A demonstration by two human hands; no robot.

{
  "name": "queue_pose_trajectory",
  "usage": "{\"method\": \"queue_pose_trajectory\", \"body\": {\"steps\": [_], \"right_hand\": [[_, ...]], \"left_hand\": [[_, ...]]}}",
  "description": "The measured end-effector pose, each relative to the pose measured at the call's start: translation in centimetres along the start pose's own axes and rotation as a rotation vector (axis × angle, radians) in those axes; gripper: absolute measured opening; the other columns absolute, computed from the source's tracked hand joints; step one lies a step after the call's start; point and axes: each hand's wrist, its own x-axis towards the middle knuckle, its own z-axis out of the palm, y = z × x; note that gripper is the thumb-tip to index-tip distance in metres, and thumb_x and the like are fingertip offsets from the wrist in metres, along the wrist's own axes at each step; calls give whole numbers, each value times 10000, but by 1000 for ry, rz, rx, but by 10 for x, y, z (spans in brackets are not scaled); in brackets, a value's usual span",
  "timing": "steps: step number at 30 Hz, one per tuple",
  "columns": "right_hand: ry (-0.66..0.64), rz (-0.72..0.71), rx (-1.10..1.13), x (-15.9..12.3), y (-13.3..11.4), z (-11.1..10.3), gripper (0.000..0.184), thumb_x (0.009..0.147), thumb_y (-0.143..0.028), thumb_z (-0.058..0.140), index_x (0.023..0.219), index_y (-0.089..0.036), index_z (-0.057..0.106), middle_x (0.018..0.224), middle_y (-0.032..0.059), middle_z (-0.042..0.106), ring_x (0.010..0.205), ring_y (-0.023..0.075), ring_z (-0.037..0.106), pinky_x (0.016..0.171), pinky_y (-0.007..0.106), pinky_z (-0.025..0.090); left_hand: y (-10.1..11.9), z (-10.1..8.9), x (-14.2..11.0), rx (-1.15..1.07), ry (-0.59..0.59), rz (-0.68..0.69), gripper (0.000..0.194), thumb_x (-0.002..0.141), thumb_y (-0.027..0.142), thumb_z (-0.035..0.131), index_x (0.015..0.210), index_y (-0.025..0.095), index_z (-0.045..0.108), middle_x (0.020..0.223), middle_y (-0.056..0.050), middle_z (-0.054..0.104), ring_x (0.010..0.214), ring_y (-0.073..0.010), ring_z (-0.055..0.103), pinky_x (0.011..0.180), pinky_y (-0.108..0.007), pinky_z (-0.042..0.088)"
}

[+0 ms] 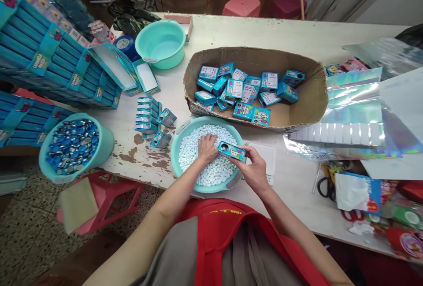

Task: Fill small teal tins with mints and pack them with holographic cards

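Observation:
A mint-green basin [174, 158] full of small white candies [214, 180] stands at the table's front edge. My left hand [207, 149] rests on the candies, its fingers apart and their tips among them. In my right hand [256, 169] is a small blue candy box [233, 151], gripped at its right end and held over the basin. The near end of this box shows a dark round opening. To the left of the basin, several similar boxes [147, 116] stand in a row, with two single boxes, [167, 117] one of them tilted, beside the row.
Behind the basin, a cut-down cardboard box [307, 105] holds several blue boxes. A second green basin [161, 46] stands at back left, and a bucket of blue-silver pieces [107, 138] at left. Stacked cartons [49, 52] rise far left; shiny sheets [357, 114] and scissors [327, 187] lie right.

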Motion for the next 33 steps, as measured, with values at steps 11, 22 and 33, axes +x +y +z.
{"method": "queue_pose_trajectory", "body": {"steps": [11,22,33], "right_hand": [[-67,-16,-167,-3,2,-3,267,733,-372,691,946,-233,611,911,30,660,850,209,612,785,353,488],[-169,-149,-252,-2,-18,28,198,743,-311,651,922,-245,599,900,37,660,859,225,616,760,345,468],[-163,-65,-180,3,-15,23,230,725,-354,673,914,-241,606,913,32,670,873,224,618,774,350,477]], "left_hand": [[-15,-30,-29,-1084,207,-388,301,682,445,648,615,180,522,499,58,445,453,-80,424,443,-188,310],[40,-92,-37,-1714,385,-249,268,674,371,683,757,192,501,611,54,542,543,-109,611,524,-213,471],[46,-93,-31,-1685,386,-238,284,675,371,700,778,196,501,611,63,522,503,-82,577,490,-193,461]]}}
